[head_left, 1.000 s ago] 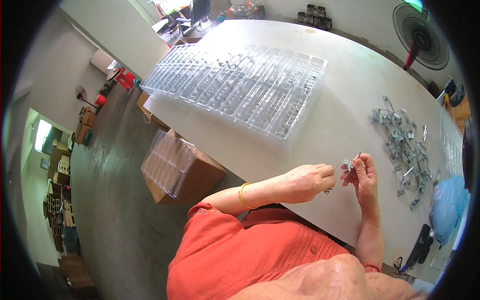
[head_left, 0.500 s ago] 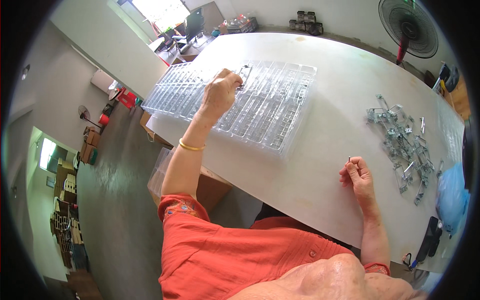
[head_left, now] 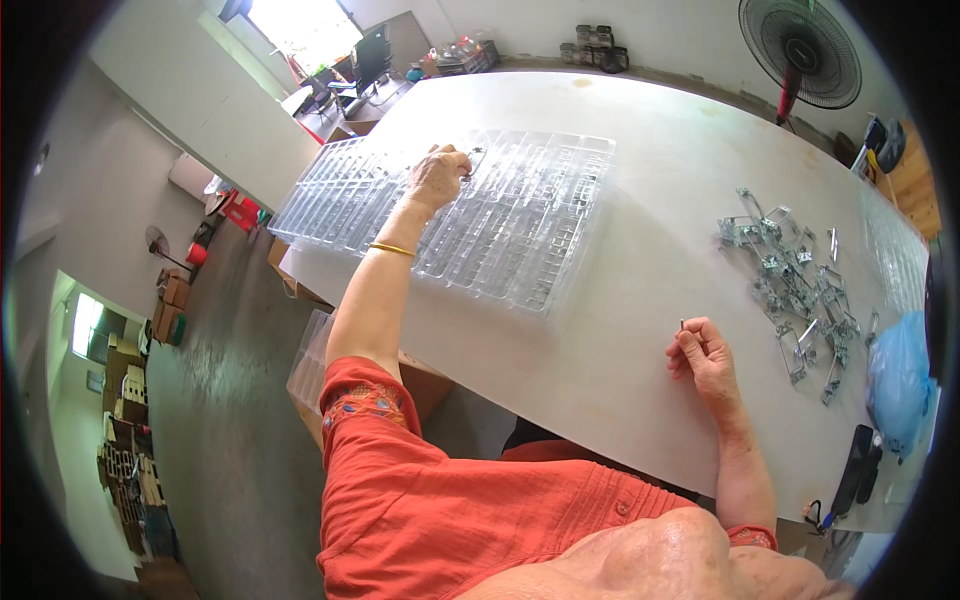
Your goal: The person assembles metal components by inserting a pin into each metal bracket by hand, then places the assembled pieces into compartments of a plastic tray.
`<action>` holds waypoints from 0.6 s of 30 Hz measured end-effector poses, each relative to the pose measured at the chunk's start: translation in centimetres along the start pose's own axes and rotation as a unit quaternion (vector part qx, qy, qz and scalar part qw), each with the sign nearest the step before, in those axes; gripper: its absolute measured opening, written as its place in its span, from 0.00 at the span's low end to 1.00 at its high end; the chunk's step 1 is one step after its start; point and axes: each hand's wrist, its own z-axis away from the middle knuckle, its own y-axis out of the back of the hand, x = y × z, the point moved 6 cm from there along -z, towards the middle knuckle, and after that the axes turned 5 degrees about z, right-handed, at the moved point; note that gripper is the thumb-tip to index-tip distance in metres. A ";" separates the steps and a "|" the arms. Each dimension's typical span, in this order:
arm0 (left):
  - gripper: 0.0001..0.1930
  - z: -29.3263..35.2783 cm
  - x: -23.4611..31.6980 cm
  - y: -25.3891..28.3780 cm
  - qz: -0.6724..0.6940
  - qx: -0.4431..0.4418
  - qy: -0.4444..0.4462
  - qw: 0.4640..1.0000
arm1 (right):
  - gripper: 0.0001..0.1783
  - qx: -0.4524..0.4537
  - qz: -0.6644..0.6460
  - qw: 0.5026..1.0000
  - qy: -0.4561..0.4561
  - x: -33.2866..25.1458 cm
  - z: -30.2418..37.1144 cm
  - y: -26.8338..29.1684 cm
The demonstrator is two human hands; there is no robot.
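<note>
My left hand [head_left: 438,176] reaches over the clear plastic compartment trays [head_left: 540,205], its fingers closed on a small metal bracket [head_left: 477,155] that is partly hidden by the fingers. Rows of narrow slots in the trays hold many metal pieces. Above the table's right half, my right hand [head_left: 706,357] pinches a short thin metal pin [head_left: 682,324] between thumb and forefinger, its tip pointing up. To the right of that hand lies a loose heap of silvery metal brackets [head_left: 790,275].
The white table [head_left: 650,260] carries a blue plastic bag [head_left: 898,380] and a black elongated object [head_left: 858,470] at the right. Behind the far edge stands a fan [head_left: 800,55]. A cardboard box [head_left: 430,385] sits below the near edge, beside more clear trays [head_left: 312,362].
The whole view has shifted slightly. My left hand stays over the trays with its fingers lowered a little toward them; my right hand keeps its pinch on the pin.
</note>
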 end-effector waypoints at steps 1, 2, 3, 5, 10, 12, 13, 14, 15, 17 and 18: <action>0.04 -0.1 -0.1 -0.1 0.000 -0.001 0.000 1.000 | 0.08 0.000 -0.001 1.000 -0.001 0.1 0.0 0.1; 0.04 -0.2 -0.3 -0.1 -0.009 -0.002 -0.002 1.000 | 0.08 -0.004 -0.004 1.000 0.000 0.2 0.0 0.0; 0.04 -0.3 -0.3 -0.2 -0.018 -0.004 -0.004 1.000 | 0.08 -0.007 -0.008 1.000 0.001 0.2 0.0 0.0; 0.04 -0.5 -0.5 -0.3 -0.023 -0.011 -0.003 1.000 | 0.08 -0.009 -0.003 1.000 0.002 0.2 0.1 0.1; 0.06 -1.0 -0.2 -1.5 -0.009 -0.038 -0.010 0.999 | 0.08 0.006 0.003 1.000 -0.007 0.1 0.5 0.1; 0.06 -1.1 -0.6 -1.6 -0.045 -0.023 -0.003 0.999 | 0.07 0.019 0.020 0.999 -0.028 -0.1 0.5 0.0; 0.07 -1.1 -0.4 -1.2 -0.023 0.003 -0.042 0.999 | 0.07 0.042 0.017 0.998 -0.036 0.1 0.7 0.4; 0.06 -1.1 -0.9 -0.8 0.000 0.017 -0.041 0.999 | 0.07 0.009 0.003 1.000 -0.020 0.3 0.3 -0.1; 0.06 -1.2 -0.4 -0.6 -0.035 0.031 -0.057 0.997 | 0.06 -0.018 -0.011 1.000 -0.004 0.3 0.1 -0.2; 0.05 -1.9 2.6 0.3 -0.038 0.046 -0.096 0.994 | 0.07 -0.023 -0.025 0.999 -0.007 0.0 0.2 -0.3; 0.05 -2.2 4.7 1.0 -0.028 0.059 -0.122 0.990 | 0.07 0.002 -0.029 0.999 -0.014 0.0 0.3 -0.1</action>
